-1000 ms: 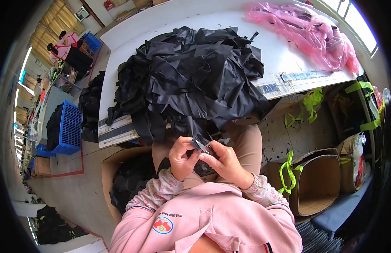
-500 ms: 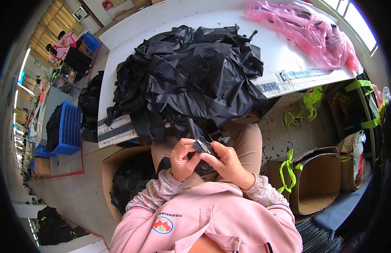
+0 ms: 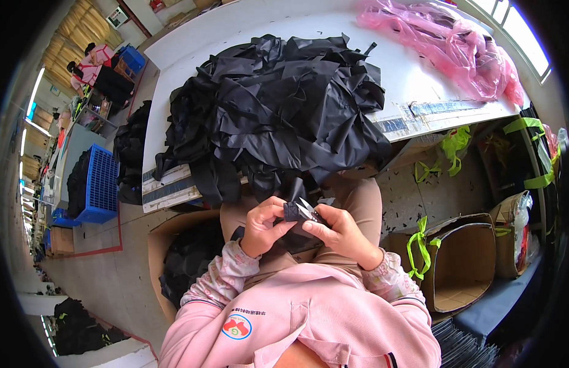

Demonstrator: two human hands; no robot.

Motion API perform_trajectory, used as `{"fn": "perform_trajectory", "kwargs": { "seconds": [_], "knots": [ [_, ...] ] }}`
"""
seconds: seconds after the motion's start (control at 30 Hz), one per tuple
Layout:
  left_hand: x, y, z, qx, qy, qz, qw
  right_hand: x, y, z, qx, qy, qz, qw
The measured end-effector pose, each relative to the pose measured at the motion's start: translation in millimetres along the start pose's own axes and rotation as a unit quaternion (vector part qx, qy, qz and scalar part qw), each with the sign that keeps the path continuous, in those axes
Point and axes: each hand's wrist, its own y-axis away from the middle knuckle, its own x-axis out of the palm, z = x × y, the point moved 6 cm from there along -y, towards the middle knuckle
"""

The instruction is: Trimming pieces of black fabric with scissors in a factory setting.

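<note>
Over my lap, my left hand pinches the folded edge of a black fabric piece between thumb and fingers. My right hand is closed around small thread snips, whose silvery blades stand apart and point up and left beside the fabric edge. Whether the blades touch the fabric I cannot tell. Just beyond my hands, a large heap of black fabric pieces covers the middle of the white table and hangs over its near edge.
Pink plastic sheeting lies at the table's far right. An open cardboard box stands to my right, its flap tied with a neon strip. Left of my legs is a carton holding black fabric. Farther left stands a blue crate; people work beyond.
My hands have drawn slightly apart. The snips' blades now show clearly open, and the fabric edge in my left hand is turned more into view.
</note>
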Motion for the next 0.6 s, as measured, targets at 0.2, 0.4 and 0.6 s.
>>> {"fn": "perform_trajectory", "kwargs": {
  "seconds": [0.2,0.4,0.6],
  "knots": [
    [-2,-7,-2,-0.059,0.088,0.071,0.992,-8,1,16,-0.022,0.073,0.059,0.995],
    [1,-6,6,-0.111,0.121,0.144,0.976,-13,4,35,-0.124,0.236,0.048,0.963],
    [7,-4,10,-0.14,0.118,0.188,0.965,-9,4,34,-0.114,0.26,0.081,0.955]
  ]
}}
